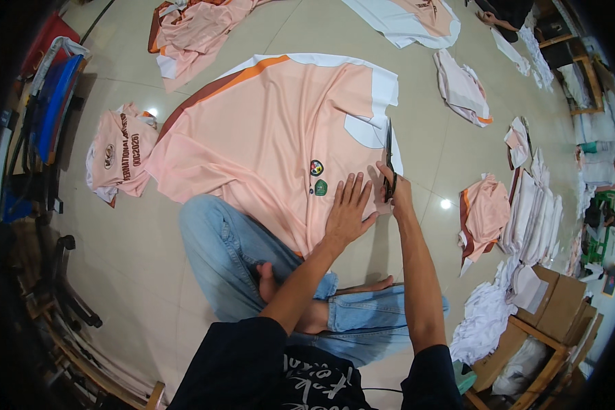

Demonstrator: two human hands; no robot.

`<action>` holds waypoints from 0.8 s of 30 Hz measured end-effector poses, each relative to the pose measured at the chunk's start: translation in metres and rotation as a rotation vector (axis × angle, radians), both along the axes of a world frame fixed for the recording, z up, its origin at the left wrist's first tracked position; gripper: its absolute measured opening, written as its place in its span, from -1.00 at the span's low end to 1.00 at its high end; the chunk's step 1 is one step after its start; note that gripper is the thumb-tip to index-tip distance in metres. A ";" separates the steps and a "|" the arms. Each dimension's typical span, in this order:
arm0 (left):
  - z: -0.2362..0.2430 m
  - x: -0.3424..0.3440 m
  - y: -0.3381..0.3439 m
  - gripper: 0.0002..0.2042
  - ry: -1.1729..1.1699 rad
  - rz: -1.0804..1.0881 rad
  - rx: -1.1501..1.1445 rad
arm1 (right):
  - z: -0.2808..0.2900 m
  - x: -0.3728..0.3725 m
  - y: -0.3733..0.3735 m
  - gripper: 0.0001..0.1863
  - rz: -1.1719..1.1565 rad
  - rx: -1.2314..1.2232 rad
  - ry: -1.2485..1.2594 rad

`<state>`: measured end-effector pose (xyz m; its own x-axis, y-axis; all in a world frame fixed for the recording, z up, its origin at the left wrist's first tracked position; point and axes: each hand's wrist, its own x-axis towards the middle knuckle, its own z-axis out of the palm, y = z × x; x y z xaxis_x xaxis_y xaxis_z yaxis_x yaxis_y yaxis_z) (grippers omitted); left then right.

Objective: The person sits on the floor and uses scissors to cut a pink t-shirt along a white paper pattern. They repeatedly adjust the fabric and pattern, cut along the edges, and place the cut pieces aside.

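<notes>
Your left hand (pixel 348 208) lies flat, fingers (pixel 354 186) spread wide, pressing the peach fabric (pixel 273 130) near its right edge, just right of two small round badges (pixel 318 176). Your right hand (pixel 398 191) is closed around the handles of dark scissors (pixel 388 160), blades pointing away from you along the fabric's white right border (pixel 384 89); whether the blades are parted, you cannot tell. The fabric lies spread on the tiled floor (pixel 116 260), its near edge draped over your left knee (pixel 219 239), an orange and brown stripe along its left edge. Left of it, just touching its corner, a folded peach piece (pixel 119 154). Beyond its far edge, well apart, more peach pieces (pixel 198 31). Right of the scissors, bare floor, then a small peach pile (pixel 484 212) and white stacks (pixel 533 212). Farther right, cardboard boxes (pixel 560 301) and a heap of white scraps (pixel 482 321). Open floor lies to your left, up to chairs (pixel 51 102) at the rim.
</notes>
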<state>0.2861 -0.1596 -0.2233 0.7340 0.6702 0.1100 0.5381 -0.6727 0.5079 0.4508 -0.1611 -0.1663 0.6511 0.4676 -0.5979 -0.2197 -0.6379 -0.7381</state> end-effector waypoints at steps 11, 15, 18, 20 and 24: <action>0.004 0.004 -0.003 -0.18 -0.043 0.020 -0.022 | 0.005 0.001 -0.113 -0.47 0.022 -0.359 -0.745; 0.004 0.008 -0.005 -0.19 -0.051 0.022 0.026 | -0.005 0.010 -0.172 -0.48 0.171 -0.390 -0.822; 0.006 0.006 -0.006 -0.19 -0.044 0.027 0.062 | 0.002 0.011 -0.171 -0.53 0.421 -0.457 -0.787; 0.008 0.006 -0.005 -0.19 -0.035 0.029 0.072 | 0.007 0.007 -0.145 -0.61 0.454 -0.406 -0.837; 0.013 0.011 -0.008 -0.20 -0.033 0.014 0.062 | -0.009 0.005 -0.110 -0.79 0.415 -0.205 -0.928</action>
